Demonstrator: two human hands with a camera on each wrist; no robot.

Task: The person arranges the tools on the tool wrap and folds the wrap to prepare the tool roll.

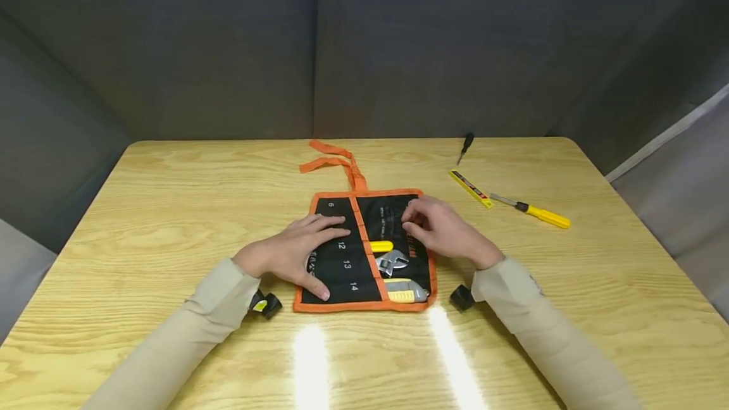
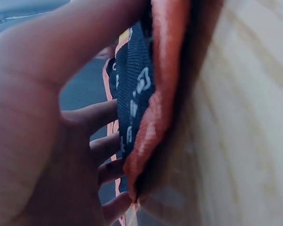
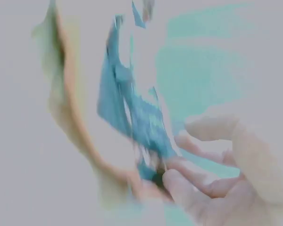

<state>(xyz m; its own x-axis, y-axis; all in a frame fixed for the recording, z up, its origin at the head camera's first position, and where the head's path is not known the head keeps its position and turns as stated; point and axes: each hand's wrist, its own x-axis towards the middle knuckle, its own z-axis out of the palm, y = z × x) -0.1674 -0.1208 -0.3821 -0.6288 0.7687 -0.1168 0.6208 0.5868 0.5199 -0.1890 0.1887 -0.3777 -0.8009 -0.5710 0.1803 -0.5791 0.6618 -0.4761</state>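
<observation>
A black tool roll (image 1: 336, 277) with orange edging lies open on the table, its pockets numbered. A yellow handle (image 1: 381, 246), an adjustable wrench (image 1: 394, 262) and a yellow and grey utility knife (image 1: 405, 290) stick out of the pockets. My left hand (image 1: 293, 248) rests spread over the roll's left part, the thumb near the lower edge. At the upper right of the roll is my right hand (image 1: 444, 228), fingers bent and thumb close to the index finger. Its fingertips (image 3: 177, 181) overlap the dark fabric in the blurred right wrist view; I cannot tell whether they pinch it.
Orange ties (image 1: 342, 160) stretch from the roll's far edge. To the right lie a small black screwdriver (image 1: 466, 146), a flat yellow strip with a dark and red label (image 1: 470, 188) and a yellow-handled screwdriver (image 1: 538, 213). Dark curtains (image 1: 228, 49) hang behind the wooden table (image 1: 171, 207).
</observation>
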